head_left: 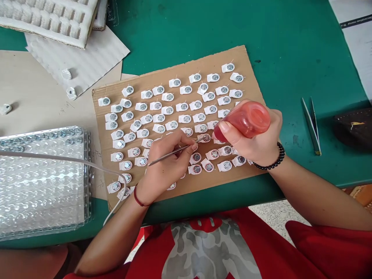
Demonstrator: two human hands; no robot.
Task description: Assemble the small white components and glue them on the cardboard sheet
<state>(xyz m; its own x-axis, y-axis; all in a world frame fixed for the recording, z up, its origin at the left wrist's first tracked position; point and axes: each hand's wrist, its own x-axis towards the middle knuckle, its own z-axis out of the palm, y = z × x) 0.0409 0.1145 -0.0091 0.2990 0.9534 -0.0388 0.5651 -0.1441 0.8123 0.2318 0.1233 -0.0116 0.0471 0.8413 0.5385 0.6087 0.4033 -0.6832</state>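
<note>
My left hand (pixel 170 161) is closed around a thin metal tool (pixel 167 155), its tip at a small white part with a round metallic centre (pixel 204 138). In my right hand (pixel 258 143) is a red translucent bottle (pixel 247 119), tilted with its dark red cap end down and left, close to that same part. Several similar white parts lie in rough rows on a brown cardboard sheet (pixel 162 75) under both hands. Some parts are hidden behind my hands.
Clear plastic trays (pixel 43 186) are stacked at the left, with a pale cable (pixel 72 159) crossing them. Tweezers (pixel 312 128) and a dark pouch (pixel 353 126) lie at the right. A white foam tray (pixel 46 19) sits at the upper left. Loose white parts (pixel 71 93) lie nearby.
</note>
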